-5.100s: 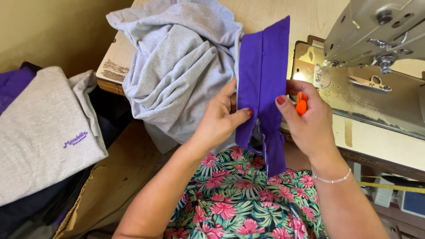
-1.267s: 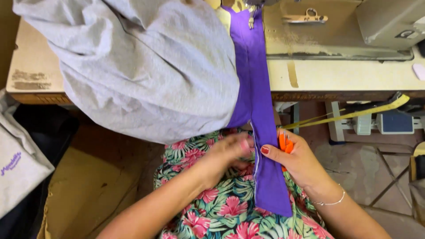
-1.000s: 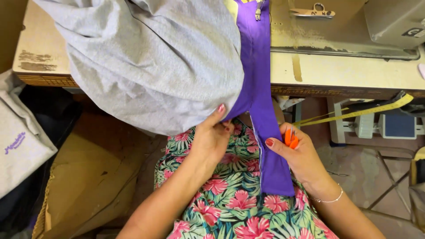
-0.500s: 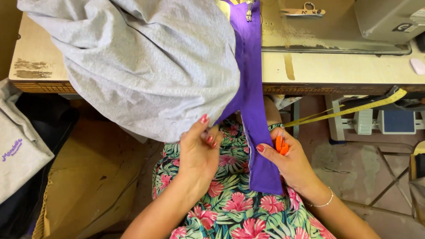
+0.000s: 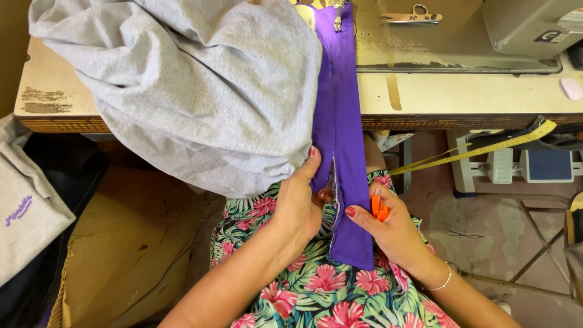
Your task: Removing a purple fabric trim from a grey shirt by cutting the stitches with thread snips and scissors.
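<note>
Far left, a folded grey garment [image 5: 27,206] lies on a dark pile beside a sheet of cardboard [image 5: 130,243] on the floor. Over the near edge of the wooden surface [image 5: 54,100] hangs a big bundle of grey fabric [image 5: 182,91], and joined to its right side is a long purple strip [image 5: 340,133] with a zipper running along it; its long axis goes from far to near, from the surface down onto the lap in the flowered dress [image 5: 303,291].

The left hand [image 5: 297,203] comes up from the near side, wrist bent, its fingers curled shut over the seam where grey meets purple, thumb up against the strip's left edge. The right hand [image 5: 392,228] sits just right of the strip, a touch nearer, pinching the strip's right edge between thumb and forefinger, with small orange snips [image 5: 379,206] tucked in its other fingers, blades pointing far. So the strip lies between both hands, touching each, and the snips are just beside its right edge.

Further right, a yellow tape measure [image 5: 486,149] slants below the surface, with the sewing machine [image 5: 528,24] and a pair of scissors [image 5: 413,15] at the far side
</note>
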